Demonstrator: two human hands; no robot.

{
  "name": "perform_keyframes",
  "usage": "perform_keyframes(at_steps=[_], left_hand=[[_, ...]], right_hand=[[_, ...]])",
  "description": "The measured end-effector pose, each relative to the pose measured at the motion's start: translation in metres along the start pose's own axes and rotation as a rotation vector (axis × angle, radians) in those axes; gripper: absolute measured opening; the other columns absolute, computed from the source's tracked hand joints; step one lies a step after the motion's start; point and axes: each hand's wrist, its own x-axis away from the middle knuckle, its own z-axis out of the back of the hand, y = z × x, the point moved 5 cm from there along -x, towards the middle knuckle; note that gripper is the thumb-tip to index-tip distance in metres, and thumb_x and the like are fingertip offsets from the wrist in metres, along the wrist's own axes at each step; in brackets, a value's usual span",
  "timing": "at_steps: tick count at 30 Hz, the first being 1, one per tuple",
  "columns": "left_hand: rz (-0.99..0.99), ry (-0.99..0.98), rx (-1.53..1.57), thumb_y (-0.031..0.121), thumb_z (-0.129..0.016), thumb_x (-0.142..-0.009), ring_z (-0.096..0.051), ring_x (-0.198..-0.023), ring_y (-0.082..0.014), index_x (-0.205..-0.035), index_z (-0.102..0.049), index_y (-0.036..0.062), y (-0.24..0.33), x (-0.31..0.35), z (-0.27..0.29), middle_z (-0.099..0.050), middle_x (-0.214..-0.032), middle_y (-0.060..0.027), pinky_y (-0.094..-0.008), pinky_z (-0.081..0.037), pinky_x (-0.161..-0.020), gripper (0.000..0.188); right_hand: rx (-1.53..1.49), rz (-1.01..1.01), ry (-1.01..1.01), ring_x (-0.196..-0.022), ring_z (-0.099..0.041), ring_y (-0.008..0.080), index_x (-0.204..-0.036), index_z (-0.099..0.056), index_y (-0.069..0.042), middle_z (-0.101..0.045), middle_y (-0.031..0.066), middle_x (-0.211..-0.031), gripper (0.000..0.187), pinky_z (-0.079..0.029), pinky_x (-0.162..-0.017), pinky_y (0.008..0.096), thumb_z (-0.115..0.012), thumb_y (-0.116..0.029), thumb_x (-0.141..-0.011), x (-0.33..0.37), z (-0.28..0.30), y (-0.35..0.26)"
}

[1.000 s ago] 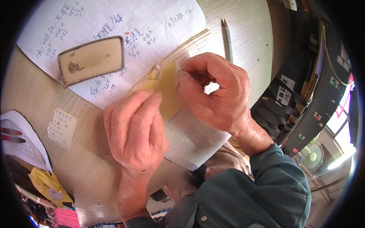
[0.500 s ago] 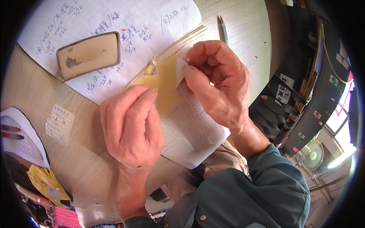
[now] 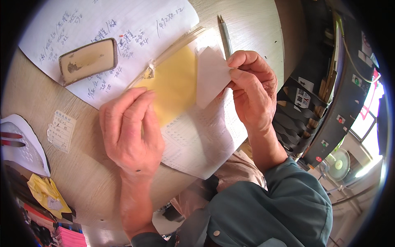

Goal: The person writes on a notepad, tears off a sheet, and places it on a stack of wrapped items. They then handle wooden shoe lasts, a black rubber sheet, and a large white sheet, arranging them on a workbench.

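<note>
A bound pad of forms (image 3: 181, 46) lies on the table before me, its binding tattered. A yellow sheet (image 3: 175, 80) and a thin white printed sheet (image 3: 197, 146) spread from it toward me. My left hand (image 3: 131, 133) rests at the pad's left end, fingers closed together on its edge; the thumb is mostly hidden. Between the thumb and forefinger of my right hand (image 3: 256, 92) is the edge of a white paper leaf (image 3: 210, 76), lifted over the yellow sheet's right side.
Beyond the pad lies a large handwritten sheet (image 3: 164, 16), with a dark-rimmed beige block (image 3: 88, 61) on it. A pen (image 3: 225, 35) lies beyond my right hand. At left are a small written slip (image 3: 61, 131) and a white tray-like container (image 3: 24, 144). Dark shelving (image 3: 294, 115) stands at right.
My right hand has moved right, drawing the white leaf outward so more of it and of the yellow sheet shows. My left hand stays at the pad's left end.
</note>
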Motion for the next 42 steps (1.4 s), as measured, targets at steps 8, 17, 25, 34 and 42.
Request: perform_keyframes(at_steps=[8,17,25,34,42], left_hand=[[0.02,0.003,0.016,-0.007,-0.073,-0.092,-0.07,-0.102,-0.0293,-0.11,-0.076,0.0014,0.002,-0.003,0.001,-0.073,-0.111,-0.0103,-0.0407,-0.056,-0.089,0.02],[0.021,0.113,0.133,-0.002,-0.074,-0.084,-0.067,-0.098,-0.0322,-0.102,-0.069,0.0033,-0.008,0.006,-0.003,-0.068,-0.107,-0.0113,-0.0427,-0.056,-0.087,0.02],[0.149,0.205,0.384,-0.005,-0.071,-0.086,-0.067,-0.101,-0.0372,-0.114,-0.067,0.005,0.024,0.068,0.046,-0.067,-0.111,-0.014,-0.046,-0.057,-0.085,0.03],[0.52,0.32,0.408,-0.004,-0.073,-0.093,-0.072,-0.097,-0.0339,-0.114,-0.069,0.004,0.039,0.229,0.125,-0.071,-0.111,-0.0145,-0.0393,-0.059,-0.08,0.023],[0.948,0.352,0.983,0.006,-0.069,-0.1,-0.071,-0.103,-0.0322,-0.114,-0.071,0.0003,0.09,0.344,0.147,-0.071,-0.115,-0.0159,-0.0384,-0.059,-0.085,0.015]], right_hand=[[-0.199,0.153,0.064,-0.082,-0.061,0.0139,-0.104,-0.068,0.005,-0.066,0.0076,-0.096,0.019,-0.046,-0.074,0.0261,-0.051,0.007,-0.095,0.012,0.041,-0.012],[-0.054,0.394,-0.177,-0.103,-0.068,0.0169,-0.129,-0.062,0.008,-0.068,0.0136,-0.116,0.03,-0.055,-0.095,0.0298,-0.058,0.005,-0.099,0.032,-0.015,-0.045],[-0.066,0.344,-0.35,-0.094,-0.061,0.0114,-0.124,-0.062,0.008,-0.065,0.0082,-0.108,0.027,-0.046,-0.087,0.0239,-0.059,0.007,-0.097,0.08,-0.108,-0.063],[0.084,0.351,-0.661,-0.099,-0.052,0.0153,-0.12,-0.065,0.006,-0.06,0.0082,-0.111,0.03,-0.044,-0.088,0.0284,-0.063,0.01,-0.09,0.154,-0.216,-0.037],[0.152,0.243,-1.069,-0.104,-0.059,0.0189,-0.122,-0.064,0.007,-0.061,0.0136,-0.116,0.03,-0.051,-0.091,0.0319,-0.06,0.014,-0.093,0.227,-0.302,-0.017]])
